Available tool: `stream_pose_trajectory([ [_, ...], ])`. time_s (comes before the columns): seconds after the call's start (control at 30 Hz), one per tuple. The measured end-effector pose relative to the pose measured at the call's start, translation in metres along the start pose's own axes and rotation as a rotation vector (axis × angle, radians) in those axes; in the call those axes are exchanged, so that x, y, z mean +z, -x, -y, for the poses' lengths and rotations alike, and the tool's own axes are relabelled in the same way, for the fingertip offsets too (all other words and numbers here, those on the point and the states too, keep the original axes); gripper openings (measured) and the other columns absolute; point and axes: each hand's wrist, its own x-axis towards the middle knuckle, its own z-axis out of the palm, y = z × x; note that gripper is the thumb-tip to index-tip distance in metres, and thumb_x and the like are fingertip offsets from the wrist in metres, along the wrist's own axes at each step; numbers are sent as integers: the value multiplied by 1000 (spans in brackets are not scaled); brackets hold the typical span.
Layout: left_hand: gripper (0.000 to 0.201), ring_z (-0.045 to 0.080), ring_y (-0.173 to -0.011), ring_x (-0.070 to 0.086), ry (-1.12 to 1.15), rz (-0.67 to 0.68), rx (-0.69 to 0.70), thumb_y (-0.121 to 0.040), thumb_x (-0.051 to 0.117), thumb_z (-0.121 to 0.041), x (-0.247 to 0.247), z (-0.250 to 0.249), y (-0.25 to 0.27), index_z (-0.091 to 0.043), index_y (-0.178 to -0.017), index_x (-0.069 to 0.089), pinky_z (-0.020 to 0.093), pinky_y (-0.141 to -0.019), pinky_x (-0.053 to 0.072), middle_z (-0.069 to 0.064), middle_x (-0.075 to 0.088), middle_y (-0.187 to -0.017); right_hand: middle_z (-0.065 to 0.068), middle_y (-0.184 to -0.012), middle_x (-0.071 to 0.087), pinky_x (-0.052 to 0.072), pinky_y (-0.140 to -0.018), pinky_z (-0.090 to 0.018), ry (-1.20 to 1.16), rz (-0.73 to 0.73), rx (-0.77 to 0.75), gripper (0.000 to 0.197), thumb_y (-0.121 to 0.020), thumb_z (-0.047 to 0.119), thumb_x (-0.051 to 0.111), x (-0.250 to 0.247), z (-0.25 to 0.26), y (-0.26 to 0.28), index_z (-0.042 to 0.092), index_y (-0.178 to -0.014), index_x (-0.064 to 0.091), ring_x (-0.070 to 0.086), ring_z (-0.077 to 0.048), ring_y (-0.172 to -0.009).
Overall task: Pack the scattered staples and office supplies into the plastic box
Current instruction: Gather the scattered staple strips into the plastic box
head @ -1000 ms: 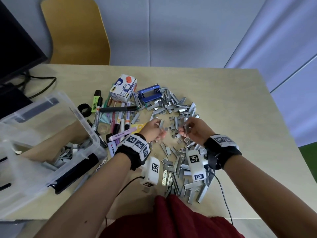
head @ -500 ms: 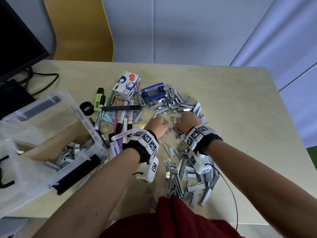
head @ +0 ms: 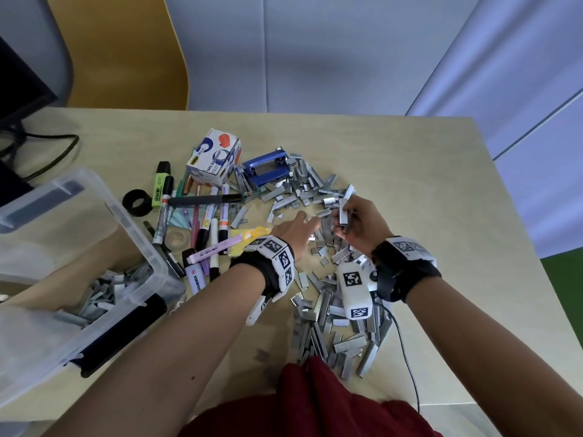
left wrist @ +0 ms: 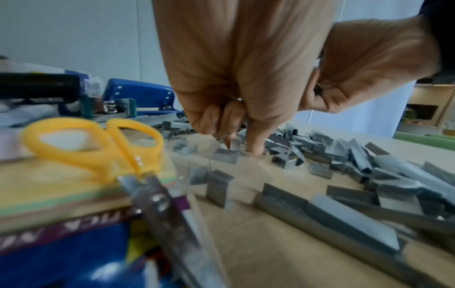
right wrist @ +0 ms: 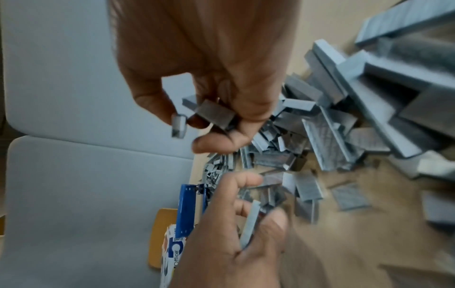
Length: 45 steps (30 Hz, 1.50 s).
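Staples are heaped at 6 o'clock on the table. At 9 o'clock, more staple strips are held in the clear box. At centre, strips are pinched in the curled fingers of the left hand and gripped in the right hand. At 12 o'clock a blue stapler is seen.

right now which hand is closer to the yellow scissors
Left. The left hand works the staples just right of the yellow scissors, whose handles lie beside its wrist. The right hand is farther right, holding staple strips above the pile.
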Motion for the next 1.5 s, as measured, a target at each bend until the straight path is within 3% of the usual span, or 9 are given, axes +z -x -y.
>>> stream_pose_trajectory([
  [0.57,36,35,-97,56,-7,-60,-19,-88,43,4,2,5,5,-4,-122,40,39,-73,43,15,46,-120,-4,-51,38,28,-40,-17,581,-45,-171,26,-83,-4,53,-10,-10,-2,10,-63,42,36,-14,-40],
  [0.67,23,31,-93,54,377,-114,-119,-89,37,1,-2,10,3,-1,-107,51,36,-75,40,15,54,-104,-4,-51,38,30,-40,-19,654,-63,-194,29,-82,-2,54,-10,-11,-3,11,-60,40,36,-12,-39],
  [0.87,33,6,-27,28,1721,-57,-347,-97,31,-16,-23,18,6,-10,-67,45,15,-29,17,-2,41,-51,-1,-58,42,39,-49,-23,996,-122,-271,27,-79,1,60,-1,-20,-9,13,-61,43,39,-13,-50],
  [1.0,44,9,-32,40,1905,8,-291,-92,30,-19,-36,20,10,-8,-57,55,12,-35,24,2,53,-45,-2,-73,53,41,-63,-24,1291,-188,-346,11,-77,8,60,8,-24,-7,11,-76,50,51,-17,-67],
  [1.1,47,6,-29,38,1756,-22,-311,-94,42,-32,-39,22,7,-13,-52,49,12,-35,26,-5,46,-39,-6,-82,54,41,-65,-29,1476,-260,-312,13,-79,16,56,8,-26,-5,10,-89,50,54,-24,-77],
  [1.2,43,9,-35,32,1127,-107,-332,-91,53,-33,-35,20,0,-16,-56,35,18,-40,25,-6,34,-41,-5,-83,50,41,-65,-31,1594,-294,-304,21,-81,18,55,8,-27,-3,9,-98,47,52,-26,-78],
  [1.27,32,19,-55,46,649,-123,-287,-90,54,-31,-29,16,-5,-11,-66,44,25,-52,33,2,44,-60,-5,-82,49,43,-66,-32,1652,-294,-326,22,-82,18,55,9,-29,-3,10,-100,46,52,-26,-78],
  [1.37,36,30,-103,59,220,-67,-173,-94,49,-35,-21,10,-5,-11,-121,55,34,-82,46,10,61,-114,-8,-83,56,50,-70,-36,1714,-268,-379,15,-85,16,51,10,-32,-5,11,-97,45,58,-28,-78],
  [1.5,34,32,-111,54,-97,-79,-82,-97,47,-26,-15,5,-2,-11,-127,42,38,-83,44,12,58,-120,-10,-95,61,50,-76,-38,1814,-225,-381,14,-89,17,47,12,-32,-3,8,-99,51,60,-30,-90],
])
